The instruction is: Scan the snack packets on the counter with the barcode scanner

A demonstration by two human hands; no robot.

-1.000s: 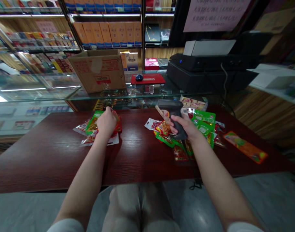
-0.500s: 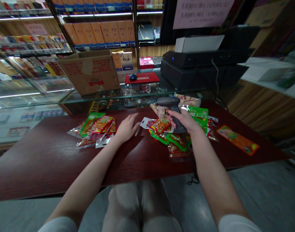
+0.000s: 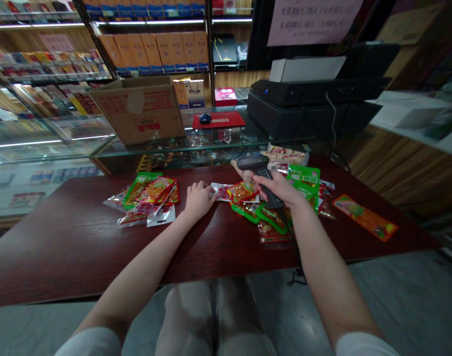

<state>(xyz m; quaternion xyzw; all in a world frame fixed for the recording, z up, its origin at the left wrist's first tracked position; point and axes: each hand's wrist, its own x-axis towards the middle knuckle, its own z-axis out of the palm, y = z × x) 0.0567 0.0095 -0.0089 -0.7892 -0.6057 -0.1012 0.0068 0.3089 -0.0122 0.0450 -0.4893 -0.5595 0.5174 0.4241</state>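
My right hand (image 3: 280, 188) is wrapped round the handle of a dark grey barcode scanner (image 3: 252, 161), its head raised over a loose pile of snack packets and pointing left. At the pile's left edge, my left hand (image 3: 200, 199) has its fingers curled and its thumb on the end of a white and red snack packet (image 3: 223, 192). A red-edged packet (image 3: 243, 191) overlaps that packet's right part. Green-edged packets (image 3: 272, 217) lie below and to the right. Left of my left hand is a second pile of snack packets (image 3: 155, 192).
A long orange packet (image 3: 365, 216) lies by itself at the table's right. Behind the dark red table (image 3: 81, 247) stand a glass counter with an open cardboard box (image 3: 144, 116), a mouse (image 3: 204, 118) on a red mat, and a black cash register (image 3: 311, 113). The scanner's cord hangs over the front edge.
My left hand has moved slightly right and down, its outstretched fingers now curled at the white and red packet's end. The scanner head has shifted slightly left and down.
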